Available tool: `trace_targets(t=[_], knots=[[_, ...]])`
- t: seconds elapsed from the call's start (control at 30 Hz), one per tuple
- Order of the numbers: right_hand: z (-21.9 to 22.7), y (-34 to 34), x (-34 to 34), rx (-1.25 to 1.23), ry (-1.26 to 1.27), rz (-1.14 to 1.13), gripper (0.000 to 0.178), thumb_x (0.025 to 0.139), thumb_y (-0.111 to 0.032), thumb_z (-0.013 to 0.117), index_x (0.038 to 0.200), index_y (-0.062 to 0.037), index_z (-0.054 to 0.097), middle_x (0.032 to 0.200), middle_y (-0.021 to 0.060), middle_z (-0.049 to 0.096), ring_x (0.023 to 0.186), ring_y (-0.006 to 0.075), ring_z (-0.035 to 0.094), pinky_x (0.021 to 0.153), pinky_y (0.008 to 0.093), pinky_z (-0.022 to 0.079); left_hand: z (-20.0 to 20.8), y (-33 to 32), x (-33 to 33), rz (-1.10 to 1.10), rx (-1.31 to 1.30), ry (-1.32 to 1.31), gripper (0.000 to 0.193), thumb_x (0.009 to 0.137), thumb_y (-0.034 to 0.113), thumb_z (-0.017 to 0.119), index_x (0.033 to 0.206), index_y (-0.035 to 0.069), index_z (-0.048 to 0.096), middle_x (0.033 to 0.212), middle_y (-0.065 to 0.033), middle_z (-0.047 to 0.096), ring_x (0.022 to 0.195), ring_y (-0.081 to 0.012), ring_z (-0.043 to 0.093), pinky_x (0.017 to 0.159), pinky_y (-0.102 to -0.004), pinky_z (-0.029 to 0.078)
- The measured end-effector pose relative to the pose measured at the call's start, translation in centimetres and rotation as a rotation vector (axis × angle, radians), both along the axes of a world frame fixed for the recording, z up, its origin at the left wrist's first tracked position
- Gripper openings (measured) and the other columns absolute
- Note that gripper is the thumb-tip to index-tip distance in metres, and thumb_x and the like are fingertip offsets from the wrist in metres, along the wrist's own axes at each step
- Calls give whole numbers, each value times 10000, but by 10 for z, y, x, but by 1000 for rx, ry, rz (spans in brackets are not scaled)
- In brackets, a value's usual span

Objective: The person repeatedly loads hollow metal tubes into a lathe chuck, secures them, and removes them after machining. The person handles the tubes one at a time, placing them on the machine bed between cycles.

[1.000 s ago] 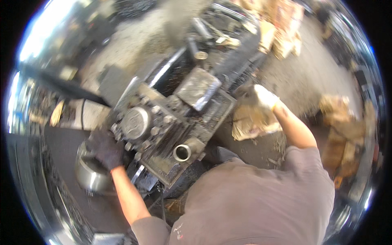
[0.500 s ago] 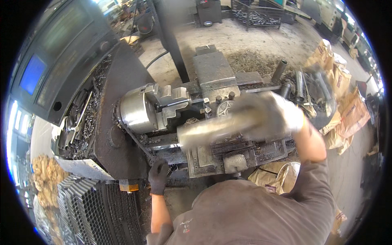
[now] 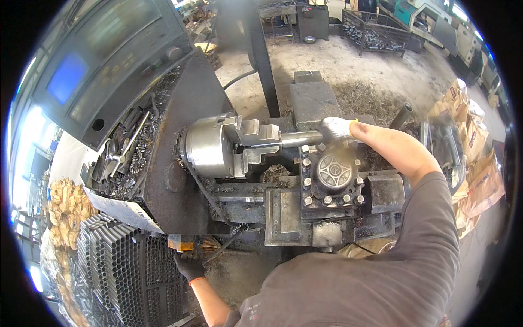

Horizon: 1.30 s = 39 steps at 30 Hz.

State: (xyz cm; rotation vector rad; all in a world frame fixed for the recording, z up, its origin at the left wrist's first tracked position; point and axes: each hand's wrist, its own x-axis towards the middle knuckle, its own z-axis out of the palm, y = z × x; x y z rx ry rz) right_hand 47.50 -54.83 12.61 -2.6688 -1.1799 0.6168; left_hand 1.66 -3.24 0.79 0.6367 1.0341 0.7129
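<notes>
My right hand, in a grey and white glove, is wrapped round a smooth metal tube. The tube lies level above the lathe, its left end at the outer edge of the stepped jaws of the lathe chuck. A thin rod shows between the jaws and that end; whether the tube sits inside the jaws I cannot tell. Low on the left, my left hand in a dark glove is beside an orange-yellow box under the headstock. Its fingers are dark and partly hidden, and no held object shows.
A bolted tool post stands just below my right hand. Dark bars slant down in front of the chuck. Stacked tubes fill the lower left, near a chip-filled tray. Brown paper sacks stand at right.
My right hand has brought the tube from over the tool post up and back, in line with the chuck. My left hand has dropped away from the slanting bar, down and left.
</notes>
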Motion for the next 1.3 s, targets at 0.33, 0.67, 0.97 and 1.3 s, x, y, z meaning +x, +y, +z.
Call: trace_targets(t=[0.33,0.67,0.97,1.3], knots=[[58,135,-5,131,555,-220,689,888,-241,754,1466,21,485,1088,144,768,901,240,742,759,367,593,-63,59,-25,-338,214,-53,215,1073,320,560,948,147,583,769,49,512,692,-141,496,628,-327,444],[108,60,-159,746,-167,-360,575,919,-127,692,1474,-15,591,1124,164,795,851,191,761,754,350,625,10,4,-14,77,1189,690,559,1081,510,610,1294,-5,646,1047,-164,717,926,-311,689,845,-436,572],[60,12,-330,993,134,-408,282,823,79,623,1060,45,772,1026,167,799,852,216,788,750,333,645,230,-67,214,-208,2143,432,615,975,291,651,1551,115,531,1366,-248,675,1296,-415,631,1182,-559,431],[-2,-32,-341,944,472,-531,334,929,-39,743,1252,38,712,1095,148,816,987,175,778,897,327,623,331,-59,403,-446,1908,1018,814,1021,425,627,1691,199,225,1363,-250,685,1171,-445,716,994,-601,541]])
